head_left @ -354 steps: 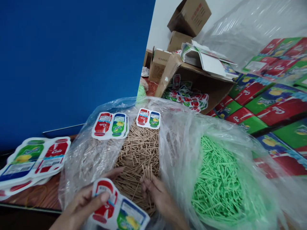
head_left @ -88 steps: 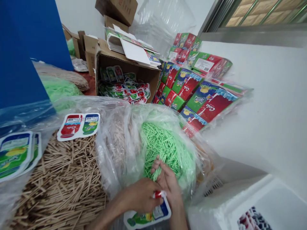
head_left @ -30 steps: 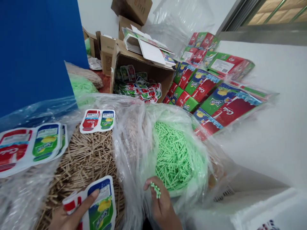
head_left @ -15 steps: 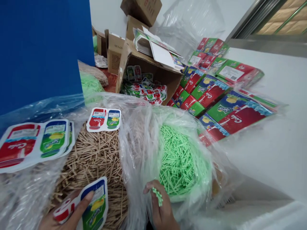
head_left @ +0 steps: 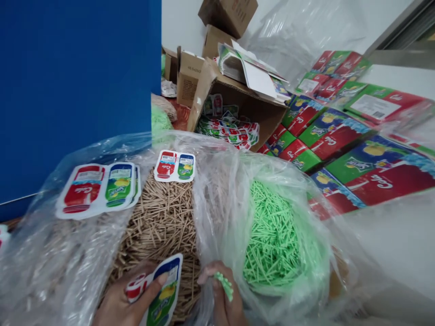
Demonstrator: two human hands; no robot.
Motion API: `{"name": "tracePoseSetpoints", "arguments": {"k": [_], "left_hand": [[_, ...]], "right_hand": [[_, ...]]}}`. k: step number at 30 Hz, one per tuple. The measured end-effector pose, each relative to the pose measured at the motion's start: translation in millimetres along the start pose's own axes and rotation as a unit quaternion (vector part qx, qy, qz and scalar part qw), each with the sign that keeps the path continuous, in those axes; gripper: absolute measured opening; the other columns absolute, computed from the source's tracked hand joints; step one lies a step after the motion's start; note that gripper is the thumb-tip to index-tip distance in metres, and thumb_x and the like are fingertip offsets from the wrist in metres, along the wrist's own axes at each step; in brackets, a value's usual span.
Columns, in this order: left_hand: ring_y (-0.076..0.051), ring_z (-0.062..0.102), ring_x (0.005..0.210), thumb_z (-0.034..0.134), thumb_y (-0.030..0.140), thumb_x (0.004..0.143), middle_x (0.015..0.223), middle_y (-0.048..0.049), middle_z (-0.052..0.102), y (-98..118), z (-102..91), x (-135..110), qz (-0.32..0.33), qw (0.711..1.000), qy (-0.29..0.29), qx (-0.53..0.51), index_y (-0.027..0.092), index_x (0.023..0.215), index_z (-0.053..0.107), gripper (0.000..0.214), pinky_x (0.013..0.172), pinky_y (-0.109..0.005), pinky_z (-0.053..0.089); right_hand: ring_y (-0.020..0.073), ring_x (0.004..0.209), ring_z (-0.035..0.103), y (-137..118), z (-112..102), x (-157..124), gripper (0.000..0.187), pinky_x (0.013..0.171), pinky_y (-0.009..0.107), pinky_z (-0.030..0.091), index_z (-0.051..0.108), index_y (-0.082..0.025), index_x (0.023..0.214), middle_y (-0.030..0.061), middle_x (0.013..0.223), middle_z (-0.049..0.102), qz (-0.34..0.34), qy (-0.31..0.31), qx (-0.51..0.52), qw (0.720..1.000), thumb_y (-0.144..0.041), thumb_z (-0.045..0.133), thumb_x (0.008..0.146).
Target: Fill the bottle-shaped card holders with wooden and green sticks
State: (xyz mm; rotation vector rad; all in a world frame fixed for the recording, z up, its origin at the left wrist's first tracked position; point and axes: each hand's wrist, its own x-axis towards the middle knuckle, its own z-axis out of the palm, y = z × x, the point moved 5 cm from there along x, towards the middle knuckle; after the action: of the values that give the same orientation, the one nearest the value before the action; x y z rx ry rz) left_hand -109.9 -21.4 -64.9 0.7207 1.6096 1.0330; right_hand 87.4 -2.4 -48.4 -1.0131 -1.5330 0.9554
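At the near edge, the left hand (head_left: pixel 124 299) grasps a Cola-and-Sprite card (head_left: pixel 165 292), its thumb pressed on the Sprite half while the red part curls up beside the fingers. The card is above the near part of a heap of thin brown sticks (head_left: pixel 163 213). Just to its right, the right hand (head_left: pixel 222 301) is curled around a small bundle of green sticks (head_left: pixel 224 286), their ends pointing up between thumb and fingers.

The brown heap lies in clear plastic sheeting (head_left: pixel 74 253). To its right, a pile of green sticks (head_left: pixel 272 240) sits in a clear plastic bag (head_left: pixel 316 262). On the left, a few overlapping bottle-shaped cards (head_left: pixel 95 190) rest on the plastic; a smaller-looking card (head_left: pixel 175 166) lies at the far end of the brown heap.

Farther back, a tilted cardboard box (head_left: pixel 251 102) holds many loose cards (head_left: pixel 234 131), with white printed sheets (head_left: pixel 258 77) on top. Printed Cola-and-Sprite boxes (head_left: pixel 335 136) are stacked to its right. A blue panel (head_left: pixel 74 81) fills the far left; brown cartons (head_left: pixel 227 18) stand against the white wall (head_left: pixel 183 22).
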Motion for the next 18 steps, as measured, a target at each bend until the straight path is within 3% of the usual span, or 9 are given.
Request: {"name": "tracePoseSetpoints", "arguments": {"k": [6,9,12,15,18], "left_hand": [[-0.024,0.069,0.074,0.074,0.053,0.063,0.073,-0.001,0.074,6.8,-2.7,-2.4,0.036,0.996,-0.079,0.035,0.023,0.07,0.071,0.031,0.066,-0.026,0.056],[-0.024,0.069,0.077,0.07,0.052,0.066,0.075,-0.0011,0.075,-2.7,-8.0,0.2,0.028,0.995,-0.079,0.046,0.023,0.072,0.072,0.03,0.067,-0.026,0.055],[-0.023,0.068,0.074,0.065,0.049,0.071,0.073,-0.0007,0.075,-6.2,-9.8,3.7,0.071,0.992,-0.066,0.085,0.022,0.068,0.071,0.028,0.066,-0.025,0.051],[-0.019,0.063,0.063,0.065,0.044,0.071,0.062,0.0006,0.069,-3.1,-5.7,7.7,0.12,0.98,-0.047,0.15,0.021,0.058,0.067,0.026,0.059,-0.024,0.046],[-0.017,0.056,0.053,0.066,0.036,0.068,0.052,0.0025,0.06,1.4,2.2,11.7,0.143,0.972,-0.041,0.184,0.02,0.052,0.06,0.024,0.051,-0.023,0.042]], "right_hand": [[0.0166,0.073,0.06,-1.5,7.0,3.1,0.027,0.073,0.027,0.045,0.064,-0.027,0.096,0.0006,0.076,0.064,0.007,0.02,0.006,1.0,-0.04,0.041,0.098],[0.0167,0.075,0.06,-4.3,9.7,3.3,0.03,0.077,0.028,0.045,0.063,-0.025,0.094,0.0011,0.077,0.064,0.022,0.013,0.0,1.0,-0.043,0.04,0.097],[0.0166,0.078,0.059,-4.0,12.5,4.2,0.032,0.08,0.028,0.044,0.063,-0.023,0.087,0.0014,0.078,0.065,0.074,0.017,0.007,0.997,-0.046,0.043,0.096],[0.0177,0.078,0.062,-0.8,15.6,6.3,0.03,0.079,0.03,0.047,0.064,-0.022,0.084,0.0022,0.078,0.067,0.16,0.05,0.108,0.98,-0.047,0.051,0.092],[0.0203,0.078,0.067,2.7,20.7,8.6,0.027,0.076,0.034,0.052,0.065,-0.022,0.091,0.0029,0.079,0.071,0.249,0.068,0.27,0.928,-0.048,0.062,0.084]]}}
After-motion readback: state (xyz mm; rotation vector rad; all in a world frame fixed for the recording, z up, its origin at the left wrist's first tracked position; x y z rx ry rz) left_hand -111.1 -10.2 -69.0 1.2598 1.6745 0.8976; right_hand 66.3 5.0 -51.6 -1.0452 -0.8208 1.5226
